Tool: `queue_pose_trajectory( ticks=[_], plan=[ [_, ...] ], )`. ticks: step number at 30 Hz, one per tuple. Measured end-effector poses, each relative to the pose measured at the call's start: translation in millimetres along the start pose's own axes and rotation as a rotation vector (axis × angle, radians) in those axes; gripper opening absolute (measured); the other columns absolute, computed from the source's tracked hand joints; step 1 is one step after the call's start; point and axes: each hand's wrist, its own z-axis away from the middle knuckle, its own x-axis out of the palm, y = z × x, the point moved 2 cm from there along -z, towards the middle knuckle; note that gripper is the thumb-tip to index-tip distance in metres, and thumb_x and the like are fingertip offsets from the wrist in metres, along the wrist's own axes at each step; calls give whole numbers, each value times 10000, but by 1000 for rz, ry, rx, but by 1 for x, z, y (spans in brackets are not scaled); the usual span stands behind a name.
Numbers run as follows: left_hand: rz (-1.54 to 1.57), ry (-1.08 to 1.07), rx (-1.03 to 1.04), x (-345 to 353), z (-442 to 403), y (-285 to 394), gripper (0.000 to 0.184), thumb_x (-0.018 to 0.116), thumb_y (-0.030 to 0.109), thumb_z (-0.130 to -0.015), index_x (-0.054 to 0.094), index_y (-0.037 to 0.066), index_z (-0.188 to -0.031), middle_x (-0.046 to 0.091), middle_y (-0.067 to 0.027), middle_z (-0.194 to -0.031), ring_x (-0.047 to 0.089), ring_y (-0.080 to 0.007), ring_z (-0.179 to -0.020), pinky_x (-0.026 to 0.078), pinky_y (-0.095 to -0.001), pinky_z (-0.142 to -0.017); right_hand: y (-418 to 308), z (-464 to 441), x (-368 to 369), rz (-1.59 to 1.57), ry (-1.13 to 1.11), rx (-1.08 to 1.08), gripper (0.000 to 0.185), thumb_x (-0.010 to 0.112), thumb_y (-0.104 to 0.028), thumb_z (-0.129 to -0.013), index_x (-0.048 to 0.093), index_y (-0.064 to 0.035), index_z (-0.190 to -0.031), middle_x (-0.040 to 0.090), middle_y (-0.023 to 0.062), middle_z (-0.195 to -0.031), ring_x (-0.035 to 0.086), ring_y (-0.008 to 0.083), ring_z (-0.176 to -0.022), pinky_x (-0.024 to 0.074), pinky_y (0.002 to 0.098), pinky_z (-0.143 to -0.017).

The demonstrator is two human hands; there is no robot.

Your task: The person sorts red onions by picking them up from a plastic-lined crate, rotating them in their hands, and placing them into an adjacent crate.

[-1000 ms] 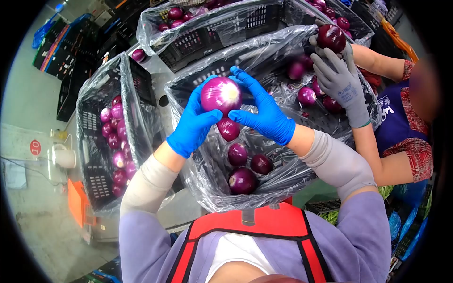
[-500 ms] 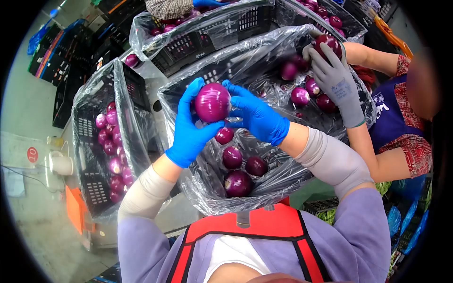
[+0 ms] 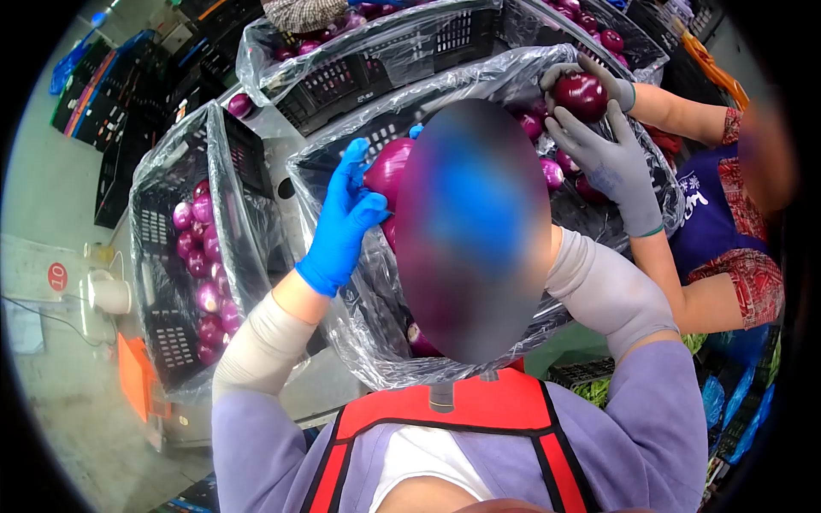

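Observation:
My left hand (image 3: pixel 338 218), in a blue glove, is curled against the left side of a red onion (image 3: pixel 386 173) above the lined crate (image 3: pixel 329 162). Its thumb lies at the onion's lower left. A large blurred oval covers the onion's right part and nearly all of my right hand (image 3: pixel 416 132); only a bit of blue glove shows at the onion's top. How the right fingers are set is hidden. Below, another red onion (image 3: pixel 421 340) pokes out from under the blur.
A co-worker's grey-gloved hands (image 3: pixel 611 162) hold a dark red onion (image 3: pixel 581 97) over the same crate's right end. To the left stands a narrower lined crate (image 3: pixel 171 329) with several onions. Another lined crate (image 3: pixel 376 64) stands behind. One onion (image 3: pixel 240 106) lies between crates.
The onion by my left hand sits slightly further right, and a blur now covers my right hand. The co-worker's hands have turned, with the dark onion now between them.

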Motion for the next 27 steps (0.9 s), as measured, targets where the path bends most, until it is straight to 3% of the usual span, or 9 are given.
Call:
queue_pose_trajectory(
  ticks=[4, 6, 7, 10, 12, 16, 23, 25, 27],
  plan=[
    [98, -16, -91, 6, 1, 1, 735, 679, 163, -820, 275, 120, -1432, 467, -92, -1305, 520, -195, -1134, 485, -337, -891, -8, 12, -9, 370, -82, -232, 597, 643, -182, -849, 380, -51, -1369, 411, 130, -1377, 411, 263, -1270, 339, 377, -1067],
    [124, -32, -105, 7, 1, 2, 720, 678, 138, -814, 290, 99, -1420, 465, -96, -1311, 511, -202, -1156, 482, -344, -906, -4, 14, -12, 1103, -292, -428, 662, 642, -183, -853, 305, -47, -1407, 370, 135, -1406, 390, 257, -1285, 342, 369, -1065],
    [124, -42, -67, 6, 1, 1, 721, 684, 114, -801, 299, 87, -1410, 436, -99, -1343, 495, -210, -1180, 464, -353, -938, -4, 12, -10, 1104, -292, -428, 662, 642, -183, -853, 305, -47, -1407, 370, 135, -1406, 390, 257, -1285, 342, 369, -1065],
    [121, -56, 14, 5, 2, 1, 755, 704, 63, -767, 299, 73, -1404, 382, -104, -1394, 454, -222, -1229, 422, -367, -997, -8, -1, 10, 654, -156, -456, 729, 659, -208, -846, 250, -77, -1435, 358, 131, -1409, 389, 248, -1285, 354, 366, -1055],
    [119, -59, 53, 6, 2, 1, 787, 717, 36, -747, 290, 70, -1407, 356, -106, -1414, 428, -225, -1253, 398, -374, -1024, 4, -3, 14, 64, 54, -63, 760, 680, -239, -833, 247, -112, -1444, 378, 124, -1389, 409, 244, -1268, 388, 375, -1025],
    [-142, -1, 150, 15, 7, 9, 884, 732, 8, -726, 223, 94, -1444, 319, -106, -1436, 381, -238, -1287, 375, -377, -1045, 14, -5, 8, -292, 162, 341, 728, 680, -289, -833, 287, -124, -1424, 429, 110, -1348, 482, 238, -1200, 463, 376, -939],
    [-296, -7, 143, -10, -12, 7, 747, 685, 168, -831, 267, 74, -1442, 361, -109, -1427, 408, -200, -1253, 377, -347, -1019, 18, -24, -12, -571, 261, 221, 466, 611, -276, -875, 472, -70, -1269, 561, 101, -1213, 566, 227, -1078, 486, 370, -898],
    [-473, -249, -93, -8, -15, -1, 661, 668, 163, -837, 346, 40, -1400, 489, -124, -1323, 486, -211, -1177, 406, -340, -981, 20, -27, -21, -658, 318, 191, 427, 585, -256, -895, 480, -59, -1259, 567, 104, -1214, 566, 224, -1080, 479, 376, -910],
    [-809, -557, -53, 17, -20, 18, 632, 690, 261, -789, 440, 37, -1324, 593, -212, -1146, 598, -278, -1038, 460, -357, -874, 27, -26, -30, -855, 318, 118, 400, 551, -265, -916, 486, -56, -1251, 562, 103, -1222, 562, 226, -1083, 474, 374, -916]
  ],
)
